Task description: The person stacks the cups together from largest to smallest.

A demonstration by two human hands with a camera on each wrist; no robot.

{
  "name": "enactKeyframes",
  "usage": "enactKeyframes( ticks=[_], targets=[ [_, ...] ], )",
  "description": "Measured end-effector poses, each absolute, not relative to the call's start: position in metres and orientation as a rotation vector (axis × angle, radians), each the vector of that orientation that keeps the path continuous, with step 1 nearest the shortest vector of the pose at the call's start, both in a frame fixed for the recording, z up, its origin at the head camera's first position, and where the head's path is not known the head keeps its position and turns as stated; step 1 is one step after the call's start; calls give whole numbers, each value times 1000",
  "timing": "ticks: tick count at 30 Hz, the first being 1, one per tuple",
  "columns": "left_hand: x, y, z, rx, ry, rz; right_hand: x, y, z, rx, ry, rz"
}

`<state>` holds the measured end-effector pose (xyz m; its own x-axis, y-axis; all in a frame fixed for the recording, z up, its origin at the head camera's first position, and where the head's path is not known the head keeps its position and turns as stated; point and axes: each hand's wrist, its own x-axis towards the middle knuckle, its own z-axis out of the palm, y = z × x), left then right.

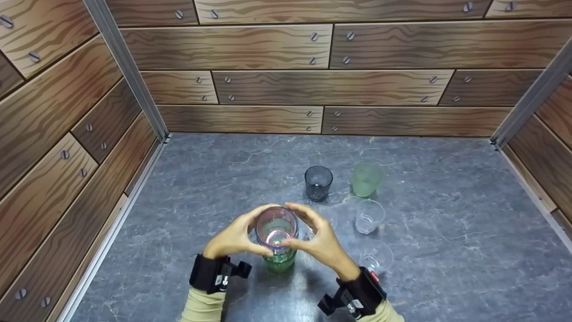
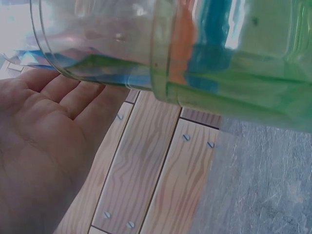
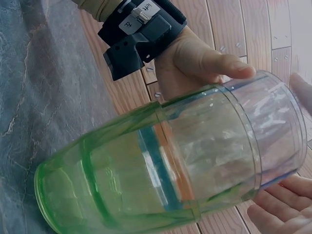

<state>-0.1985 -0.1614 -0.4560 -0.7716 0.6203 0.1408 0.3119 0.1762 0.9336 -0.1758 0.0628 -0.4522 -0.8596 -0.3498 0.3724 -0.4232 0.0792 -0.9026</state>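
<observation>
Grasping, between curled fingers of left hand (image 1: 232, 235) and right hand (image 1: 325, 241), a pink-tinted cup (image 3: 275, 129) atop a nested stack, above a green cup (image 3: 117, 170) upright on a grey marbled tabletop (image 1: 214, 179). Could topple if pushed unevenly, or jam if pressed askew; could also knock the clear cup (image 1: 379, 256) beside the right wristband (image 1: 365, 290). Beyond, plank-patterned walls (image 1: 380, 87) with metal corner strips (image 1: 129, 62).
</observation>
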Motion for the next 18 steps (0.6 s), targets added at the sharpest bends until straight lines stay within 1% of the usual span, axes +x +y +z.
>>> enactKeyframes(
  ticks=[11,18],
  targets=[
    [-201,-162,-460,973,2180,1640,-182,73,-458,631,-2192,1984],
    [-201,-160,-459,957,2219,1632,-189,82,-463,507,-2167,1951]
  ],
)
